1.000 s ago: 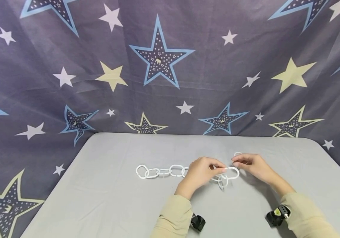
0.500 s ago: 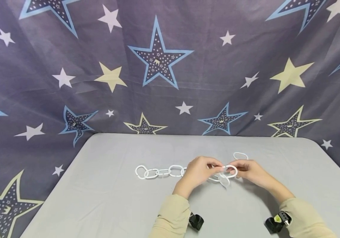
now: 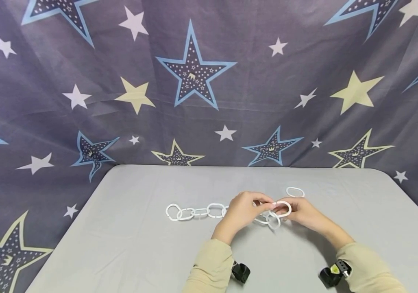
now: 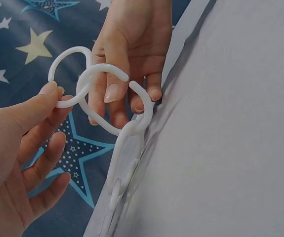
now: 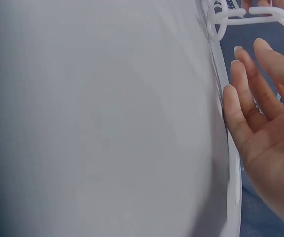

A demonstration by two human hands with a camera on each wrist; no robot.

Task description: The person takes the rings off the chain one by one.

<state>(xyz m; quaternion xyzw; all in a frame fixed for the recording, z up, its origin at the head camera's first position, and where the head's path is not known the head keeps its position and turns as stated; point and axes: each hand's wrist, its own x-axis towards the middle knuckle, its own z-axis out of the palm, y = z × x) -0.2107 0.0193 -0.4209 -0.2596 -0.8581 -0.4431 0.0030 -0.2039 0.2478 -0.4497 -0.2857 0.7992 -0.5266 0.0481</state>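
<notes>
My left hand (image 3: 243,211) pinches a white plastic chain link (image 4: 71,50) between thumb and forefinger, its other fingers loosely bent. Hooked through that link is a second white link (image 4: 145,101) with a gap in its side. More joined links run down from it in the left wrist view. Across the table, left of my hand, lies the rest of the white chain (image 3: 186,218); its middle is hidden behind the hand. My right hand (image 3: 305,213) hovers behind the held links. In the right wrist view its fingers (image 5: 240,79) are spread and apart from the links.
A single loose white link (image 3: 295,187) lies on the grey table (image 3: 139,252) behind my right hand. A star-patterned cloth (image 3: 209,122) hangs along the table's far edge. Black wrist cameras (image 3: 241,272) hang below both sleeves.
My right hand has moved left and slightly down, away from the loose link and up to the links at my left hand. The loose link now shows fully. My left hand keeps its pinch.
</notes>
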